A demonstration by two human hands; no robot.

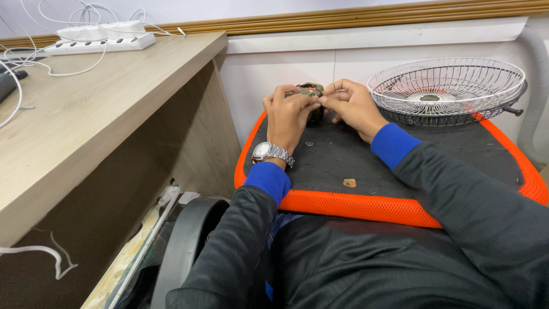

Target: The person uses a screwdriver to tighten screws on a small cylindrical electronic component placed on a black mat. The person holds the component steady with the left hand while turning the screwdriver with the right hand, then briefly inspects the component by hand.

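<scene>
My left hand (287, 114), with a metal wristwatch (271, 152) on its wrist, and my right hand (353, 106) meet at the far side of a black seat cushion with an orange rim (354, 206). Between their fingertips they hold a small dark motor-like part (311, 91) with greenish and coppery bits, which stands on the cushion. Most of the part is hidden behind my fingers. Both sleeves are dark with blue cuffs.
A white wire fan guard (446, 88) lies on the cushion's far right corner. Small bits (349, 183) lie on the black surface. A wooden desk (86, 114) at left carries a white power strip (103, 40) and white cables. A grey hose (537, 86) runs down the right wall.
</scene>
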